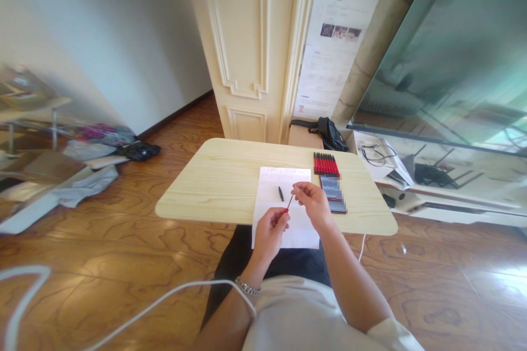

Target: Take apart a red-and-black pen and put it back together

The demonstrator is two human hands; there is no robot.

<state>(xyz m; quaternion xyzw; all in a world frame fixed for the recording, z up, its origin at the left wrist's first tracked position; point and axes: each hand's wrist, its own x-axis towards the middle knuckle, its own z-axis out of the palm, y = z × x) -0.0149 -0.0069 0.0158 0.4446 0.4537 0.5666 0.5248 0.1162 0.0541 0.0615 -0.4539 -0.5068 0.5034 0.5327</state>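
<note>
My left hand (pixel 272 230) is closed around a red pen barrel (pixel 287 210), most of it hidden in the fingers. From the barrel's end a thin dark pen refill (pixel 290 201) slants up to my right hand (pixel 312 201), whose thumb and fingertips pinch its upper end. Whether the refill sits inside the barrel or only meets it, I cannot tell. Both hands are above a white sheet of paper (pixel 267 186), which overhangs the near table edge. A short black pen part (pixel 281 193) lies on the sheet, left of my right fingertips.
Several red-and-black pens (pixel 325 164) lie in a row at the back right of the pale wooden table (pixel 214 186). Below them is a dark phone-like device (pixel 332 197), partly pixelated. A white cable (pixel 185 287) crosses my left forearm. A black bag (pixel 330 132) sits behind the table.
</note>
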